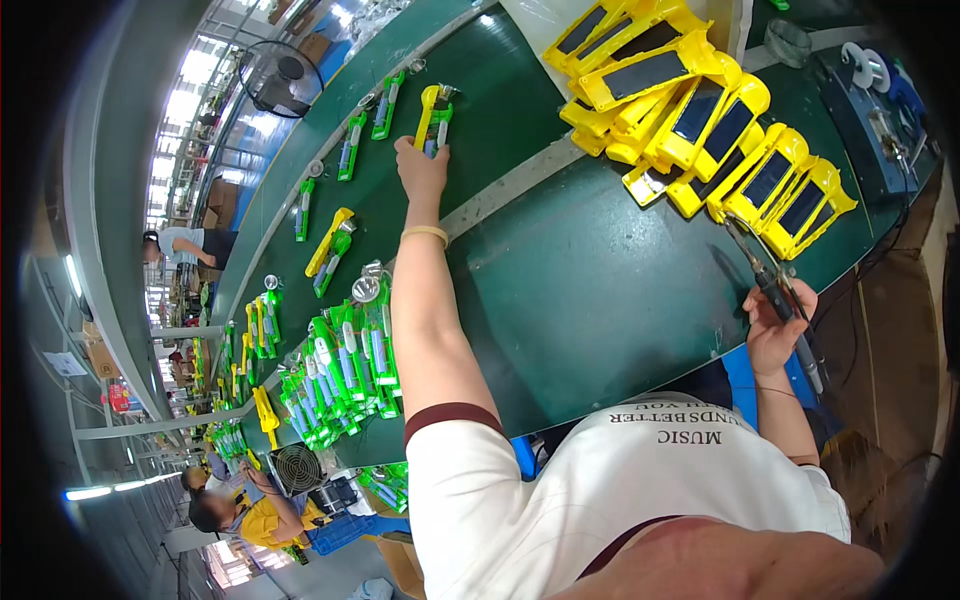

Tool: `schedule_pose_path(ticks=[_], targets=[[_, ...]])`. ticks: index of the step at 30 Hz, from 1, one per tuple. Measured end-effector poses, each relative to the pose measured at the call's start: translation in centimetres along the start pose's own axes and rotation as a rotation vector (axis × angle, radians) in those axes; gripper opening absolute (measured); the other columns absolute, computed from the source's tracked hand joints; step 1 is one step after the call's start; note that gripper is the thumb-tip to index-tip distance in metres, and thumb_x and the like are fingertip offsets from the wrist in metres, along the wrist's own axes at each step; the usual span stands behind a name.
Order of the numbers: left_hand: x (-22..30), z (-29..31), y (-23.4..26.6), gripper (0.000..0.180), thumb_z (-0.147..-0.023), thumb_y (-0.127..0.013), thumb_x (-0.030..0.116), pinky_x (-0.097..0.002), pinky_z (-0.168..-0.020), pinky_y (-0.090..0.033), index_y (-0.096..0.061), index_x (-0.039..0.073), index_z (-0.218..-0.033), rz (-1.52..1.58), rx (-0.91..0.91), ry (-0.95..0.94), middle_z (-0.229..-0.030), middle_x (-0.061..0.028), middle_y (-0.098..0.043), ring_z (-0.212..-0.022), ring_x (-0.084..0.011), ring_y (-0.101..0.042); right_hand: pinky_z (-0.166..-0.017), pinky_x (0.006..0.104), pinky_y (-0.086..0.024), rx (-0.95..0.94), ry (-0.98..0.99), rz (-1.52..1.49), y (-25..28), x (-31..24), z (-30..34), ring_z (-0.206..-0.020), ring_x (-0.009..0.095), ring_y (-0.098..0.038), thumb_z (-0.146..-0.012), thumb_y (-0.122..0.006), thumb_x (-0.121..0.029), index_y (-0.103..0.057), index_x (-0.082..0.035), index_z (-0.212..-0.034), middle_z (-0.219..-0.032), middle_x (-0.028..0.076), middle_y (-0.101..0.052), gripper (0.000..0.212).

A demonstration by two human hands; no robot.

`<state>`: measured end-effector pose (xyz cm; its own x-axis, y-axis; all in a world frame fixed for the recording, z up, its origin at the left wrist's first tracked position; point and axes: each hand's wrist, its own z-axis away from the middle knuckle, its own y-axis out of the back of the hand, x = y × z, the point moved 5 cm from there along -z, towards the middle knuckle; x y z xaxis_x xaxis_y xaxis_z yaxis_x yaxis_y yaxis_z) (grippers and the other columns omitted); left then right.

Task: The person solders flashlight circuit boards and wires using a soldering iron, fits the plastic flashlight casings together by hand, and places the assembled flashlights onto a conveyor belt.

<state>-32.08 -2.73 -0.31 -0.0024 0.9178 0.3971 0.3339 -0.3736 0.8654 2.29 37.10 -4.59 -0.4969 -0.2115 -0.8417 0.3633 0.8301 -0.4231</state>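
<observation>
My left hand (422,170) is stretched far out over the green bench, its fingers closed round a yellow and green flashlight body (427,112). A silvery reflector shows at the far end of that body. On the right, my right hand (775,335) grips a soldering iron (776,292) with a dark handle, its metal tip pointing up and left. A thin metal tool, perhaps tweezers, lies along the iron in the same hand. Beyond the tip is a heap of yellow casings (650,75) with dark rectangular panels.
A pile of green flashlight bodies (345,370) lies left of my left arm; others stand spaced along the far belt (270,215). At right sit a soldering station (865,140) and a solder spool (868,68). A person in yellow (265,520) works at lower left.
</observation>
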Motion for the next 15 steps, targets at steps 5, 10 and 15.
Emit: schedule_pose_path(ticks=[5, 10, 15], targets=[[3.0, 1.4, 0.7, 0.069, -0.069, -0.072, 0.027, -0.0399, -0.092, -0.038, -0.036, 0.003, -0.123, -0.388, 0.059, -0.196, -0.119, -0.0201, -0.046, -0.107, -0.0371, -0.046, -0.057, 0.0246, -0.044, 0.031, -0.027, -0.057, 0.4, -0.3, -0.3, -0.065, 0.017, -0.053, -0.082, -0.047, -0.058, -0.035, -0.005, -0.109, -0.084, 0.013, -0.054, 0.061], [19.1, 5.2, 3.5, 0.061, -0.072, -0.068, 0.031, -0.0390, -0.095, -0.035, -0.044, -0.001, -0.119, 0.453, -0.033, -0.689, -0.117, -0.0196, -0.050, -0.109, -0.0350, -0.046, -0.057, 0.0250, -0.044, 0.013, -0.012, -0.052, 0.5, -0.2, -0.6, -0.065, 0.017, -0.053, -0.084, -0.045, -0.056, -0.035, -0.005, -0.109, -0.084, 0.013, -0.054, 0.058], [26.7, 4.8, -0.7, 0.062, -0.071, -0.066, 0.041, -0.0394, -0.092, -0.039, -0.050, 0.001, -0.115, 0.326, -0.198, -0.687, -0.113, -0.0189, -0.053, -0.108, -0.0324, -0.050, -0.057, 0.0249, -0.042, 0.035, -0.008, -0.069, 0.4, 0.3, -0.9, -0.067, 0.017, -0.053, -0.085, -0.041, -0.058, -0.036, -0.007, -0.111, -0.084, 0.012, -0.053, 0.058]])
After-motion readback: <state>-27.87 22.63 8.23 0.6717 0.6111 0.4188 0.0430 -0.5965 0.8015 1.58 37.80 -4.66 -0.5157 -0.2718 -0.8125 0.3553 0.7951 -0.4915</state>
